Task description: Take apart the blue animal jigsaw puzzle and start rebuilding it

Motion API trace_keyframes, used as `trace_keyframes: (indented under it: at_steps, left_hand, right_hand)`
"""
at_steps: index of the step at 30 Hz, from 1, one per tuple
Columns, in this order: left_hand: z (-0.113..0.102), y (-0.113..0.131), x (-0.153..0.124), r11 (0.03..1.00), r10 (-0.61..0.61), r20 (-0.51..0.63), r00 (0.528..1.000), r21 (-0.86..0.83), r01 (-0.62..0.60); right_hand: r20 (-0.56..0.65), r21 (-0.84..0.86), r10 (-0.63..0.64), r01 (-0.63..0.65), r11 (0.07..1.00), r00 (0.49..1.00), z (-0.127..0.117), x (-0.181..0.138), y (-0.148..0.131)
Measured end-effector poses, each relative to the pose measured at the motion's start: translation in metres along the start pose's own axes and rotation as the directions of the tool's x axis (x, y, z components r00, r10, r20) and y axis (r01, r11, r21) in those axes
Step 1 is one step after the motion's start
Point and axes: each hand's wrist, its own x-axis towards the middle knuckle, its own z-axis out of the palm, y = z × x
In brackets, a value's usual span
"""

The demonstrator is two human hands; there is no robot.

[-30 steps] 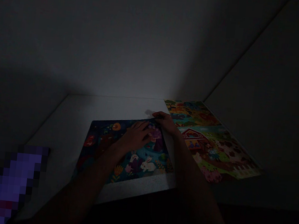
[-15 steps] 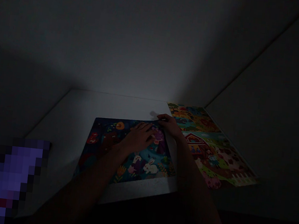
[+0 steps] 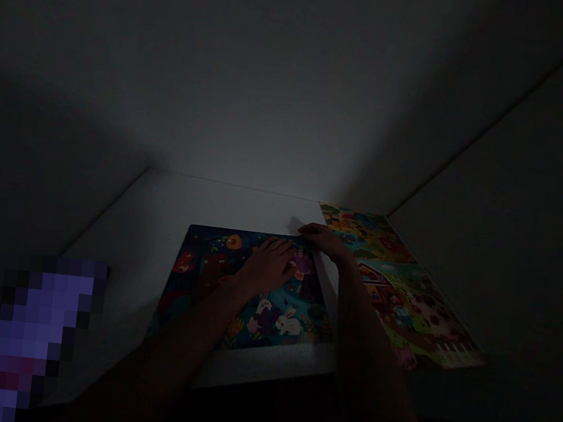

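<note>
Left hand (image 3: pixel 268 265): I see it flat, open, on the night puzzle (image 3: pixel 204 277).
Right hand (image 3: pixel 326 240): far right corner; I cannot tell grip.

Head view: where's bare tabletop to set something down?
Widest bare patch: table left of the dark rabbit puzzle, out to the table's left edge. Also the strip between that puzzle's far edge and the wall. Crowded: left hand on the puzzle, right hand at its far right corner, farm puzzle alongside.
</note>
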Motion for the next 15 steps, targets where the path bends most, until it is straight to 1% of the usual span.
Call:
trace_keyframes:
  at_steps: [3,6,8,12,15]
  left_hand:
    - [0.0,0.0,0.0,1.0,-0.003,-0.007,1.0,0.0,0.003]
    - [0.001,0.001,0.0,1.0,0.001,-0.02,1.0,0.003,-0.001]
    - [0.001,0.001,0.0,1.0,0.005,-0.023,1.0,0.01,-0.005]
    - [-0.001,0.003,0.0,0.999,0.007,-0.02,1.0,0.035,-0.006]
    - [-0.002,0.004,0.0,0.998,0.011,-0.014,1.0,0.056,-0.011]
  right_hand:
    - [0.007,0.017,0.021,-0.021,1.0,1.0,-0.001,-0.001,-0.002]
    - [-0.01,0.024,-0.005,0.005,1.0,1.0,0.002,-0.001,0.0]
    - [-0.034,-0.002,-0.029,0.029,1.0,0.999,0.005,-0.001,0.001]
    - [-0.093,-0.076,-0.039,0.032,0.997,0.995,0.01,-0.001,0.004]
    - [-0.128,-0.084,-0.084,0.073,0.994,0.988,0.013,-0.001,0.006]
